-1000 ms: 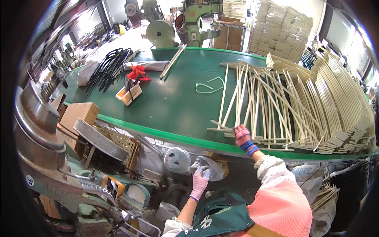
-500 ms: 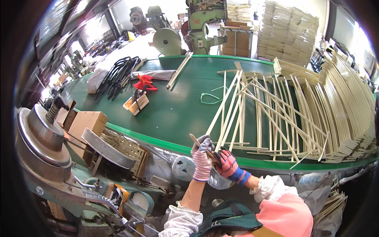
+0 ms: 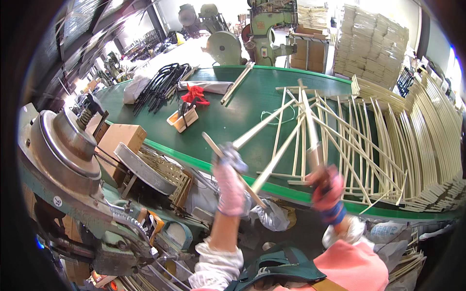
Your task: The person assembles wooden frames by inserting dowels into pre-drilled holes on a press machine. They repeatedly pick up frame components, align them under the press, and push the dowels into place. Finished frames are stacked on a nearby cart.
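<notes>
My left hand (image 3: 229, 180), in a grey-and-pink striped glove, is closed around a brown wooden stick (image 3: 252, 193) that slants across it. One end of a pale slat (image 3: 264, 122) meets its fingers, and I cannot tell whether the hand grips that too. To the right, my right hand (image 3: 327, 186), in a red and blue glove and smeared by motion, is closed on the near end of another pale slat (image 3: 310, 116). Between the hands, a loose slat (image 3: 276, 160) lies with its near end over the table's edge. More pale slats (image 3: 359, 145) lie crossed on the green table (image 3: 218, 116).
Dense rows of pale slats (image 3: 432, 140) fill the table's right end. At the left lie black bent rods (image 3: 162, 87), a red cloth (image 3: 195, 94) and a small tray (image 3: 183, 120). A metal machine (image 3: 68, 150) stands near left; a green press (image 3: 269, 31) stands behind the table.
My hands have come apart: the left moved slightly left with the stick, the right swung right with a pale slat. The view has shifted a little.
</notes>
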